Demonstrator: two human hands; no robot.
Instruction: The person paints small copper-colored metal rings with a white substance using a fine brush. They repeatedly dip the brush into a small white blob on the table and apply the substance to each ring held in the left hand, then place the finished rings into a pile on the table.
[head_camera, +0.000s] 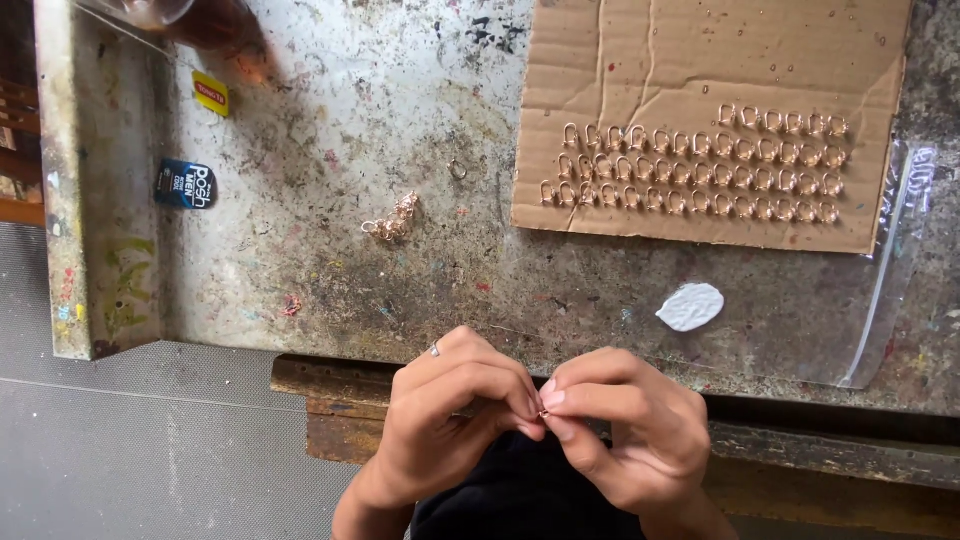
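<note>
Where the thumb and forefinger tips of both hands meet, a tiny rose-gold metal ring piece (543, 412) is pinched between them, just above the dark cloth (520, 495) on the person's lap. The left hand (455, 420), wearing a thin silver ring on one finger, has its fingers curled tight and closed on one side of the piece; the right hand (625, 435) closes on the other side, thumb under, forefinger on top. Very little of the piece shows, so its exact shape cannot be told.

Judging by its size, it is very light, stiff and smooth, likely to slip or spring away if squeezed unevenly; fingertip pads or nails on its opposite edges look like the only workable hold.

Just beyond the fingers runs the worn edge of a stained, paint-flecked grey workbench (330, 260). Further out from the left hand lies a small heap of similar rose-gold pieces (392, 220), with a single loose metal ring (458, 170) past it. Beyond the right hand sits a white oval blob (690, 306), a clear plastic bag (895, 270), and a brown cardboard sheet (700, 60) bearing neat rows of rose-gold ring pieces (700, 170).
</note>
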